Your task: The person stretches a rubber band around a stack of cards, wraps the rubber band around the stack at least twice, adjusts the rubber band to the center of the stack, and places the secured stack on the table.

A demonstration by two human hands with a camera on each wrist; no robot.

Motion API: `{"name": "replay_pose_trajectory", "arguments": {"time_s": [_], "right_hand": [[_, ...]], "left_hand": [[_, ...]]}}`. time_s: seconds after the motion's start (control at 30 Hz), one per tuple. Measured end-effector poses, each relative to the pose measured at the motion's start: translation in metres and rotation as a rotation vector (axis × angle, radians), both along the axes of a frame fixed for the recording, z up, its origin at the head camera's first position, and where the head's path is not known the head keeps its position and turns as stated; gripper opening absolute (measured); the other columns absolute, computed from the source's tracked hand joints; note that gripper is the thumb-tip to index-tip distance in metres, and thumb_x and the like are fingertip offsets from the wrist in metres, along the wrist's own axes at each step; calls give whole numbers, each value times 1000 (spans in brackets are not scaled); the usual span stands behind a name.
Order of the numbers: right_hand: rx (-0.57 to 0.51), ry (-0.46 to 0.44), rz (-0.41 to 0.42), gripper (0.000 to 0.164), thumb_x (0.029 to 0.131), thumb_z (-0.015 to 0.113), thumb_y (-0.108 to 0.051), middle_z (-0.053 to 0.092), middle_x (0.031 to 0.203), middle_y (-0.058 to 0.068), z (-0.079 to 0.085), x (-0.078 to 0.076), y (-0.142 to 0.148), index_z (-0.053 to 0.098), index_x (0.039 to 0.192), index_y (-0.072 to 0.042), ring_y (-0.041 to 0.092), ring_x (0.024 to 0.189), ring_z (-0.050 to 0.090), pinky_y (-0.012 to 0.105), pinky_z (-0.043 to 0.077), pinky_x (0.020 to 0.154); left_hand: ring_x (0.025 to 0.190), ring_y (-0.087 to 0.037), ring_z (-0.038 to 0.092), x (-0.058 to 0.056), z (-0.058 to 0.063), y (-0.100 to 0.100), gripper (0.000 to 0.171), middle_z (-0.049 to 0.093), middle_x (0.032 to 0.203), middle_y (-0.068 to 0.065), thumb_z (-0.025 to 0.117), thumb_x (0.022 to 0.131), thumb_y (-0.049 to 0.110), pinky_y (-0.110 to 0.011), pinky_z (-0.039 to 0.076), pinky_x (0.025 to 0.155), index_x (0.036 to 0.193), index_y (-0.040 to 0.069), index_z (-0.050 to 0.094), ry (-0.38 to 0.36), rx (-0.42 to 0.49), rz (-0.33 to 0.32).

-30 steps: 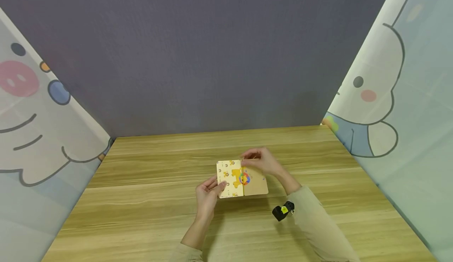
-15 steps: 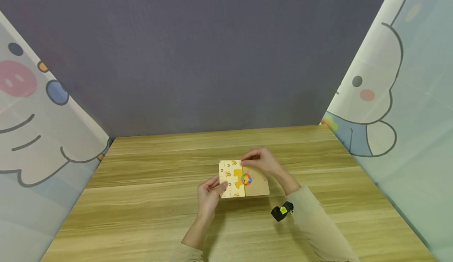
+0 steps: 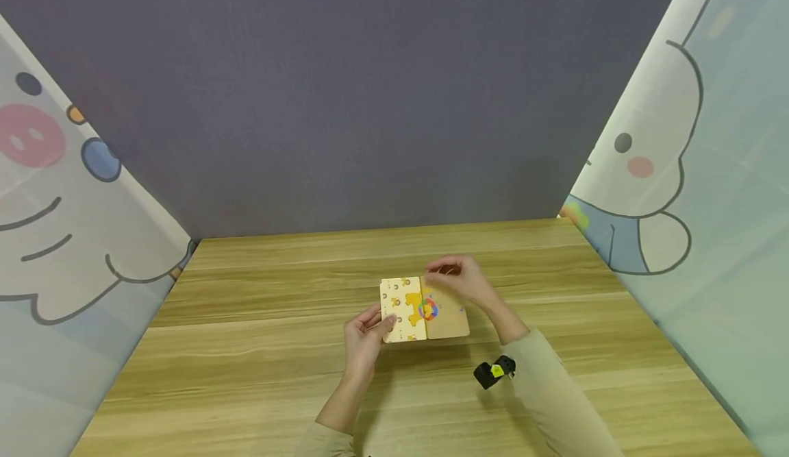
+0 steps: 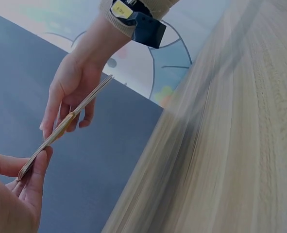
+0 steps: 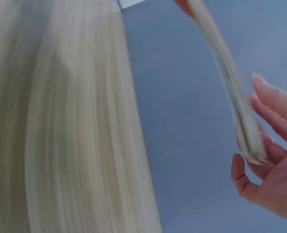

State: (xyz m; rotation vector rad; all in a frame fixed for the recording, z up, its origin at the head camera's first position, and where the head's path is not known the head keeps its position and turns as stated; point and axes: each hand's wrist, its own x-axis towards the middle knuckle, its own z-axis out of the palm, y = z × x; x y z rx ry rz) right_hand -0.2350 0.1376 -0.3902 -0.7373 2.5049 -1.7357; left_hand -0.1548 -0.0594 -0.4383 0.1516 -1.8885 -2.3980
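Observation:
An open board book [image 3: 403, 330] is held up above the table, its left page cream with small bear prints, its right page tan with a colourful lion picture at the fold. My left hand [image 3: 364, 340] pinches the left page's outer edge, thumb on the front and fingers behind. At the far top edge of the right page [image 3: 453, 323] is my right hand [image 3: 465, 282], its fingers loosely bent. In the right wrist view, the right hand [image 5: 279, 145] has a fingertip [image 5: 258, 80] raised beside the book's edge [image 5: 238, 102].
The wood-grain table [image 3: 259, 347] lies below the book. Behind it rises a dark grey panel [image 3: 382, 101], with cartoon-printed curtains [image 3: 727, 292] at the sides. A black wrist camera [image 3: 493, 373] hangs below the right sleeve [image 3: 555, 395].
My right hand has shifted slightly right, its thumb moving away from the fold along the top edge. The left hand keeps its grip, and the book moves only slightly.

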Motion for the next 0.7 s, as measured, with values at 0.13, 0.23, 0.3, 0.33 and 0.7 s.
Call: {"name": "replay_pose_trajectory", "arguments": {"time_s": [0.13, 0.23, 0.3, 0.33, 0.7], "right_hand": [[-23, 25, -70, 19, 81, 62, -3, 62, 94, 22, 11, 11, 0, 63, 98, 8, 32, 81, 57, 26, 50, 67], [-52, 22, -135, 20, 82, 60, 2, 59, 97, 29, 21, 22, 0, 60, 99, 13, 37, 85, 55, 25, 50, 69], [-92, 28, -170, 21, 82, 60, 1, 58, 99, 29, 18, 24, 3, 60, 99, 13, 33, 86, 56, 23, 50, 69], [-110, 36, -184, 21, 82, 60, 0, 59, 98, 27, 15, 24, 5, 60, 99, 13, 30, 86, 56, 22, 49, 68], [-251, -38, -343, 29, 82, 64, -12, 60, 104, 20, -6, 36, 16, 61, 103, 7, 11, 84, 56, 20, 48, 72]], "left_hand": [[73, -14, 63, 0, 1, -1, 39, 62, 89, -15, 61, 80, -2, -18, 50, 64, 116, -11, 50, -7, 2, 2], [72, -13, 62, -1, -1, -3, 39, 62, 88, -15, 61, 80, -2, -17, 50, 62, 116, -11, 50, -8, 6, 5], [72, -14, 63, -2, -2, -4, 38, 63, 88, -14, 61, 79, -3, -18, 51, 63, 115, -11, 51, -5, 11, 9], [72, -14, 63, -2, -2, -4, 38, 63, 87, -14, 61, 79, -3, -19, 51, 64, 115, -11, 51, -5, 13, 13], [71, -13, 62, -2, 0, -9, 37, 63, 88, -15, 61, 79, -3, -17, 50, 58, 114, -10, 52, -4, 3, 31]]}}
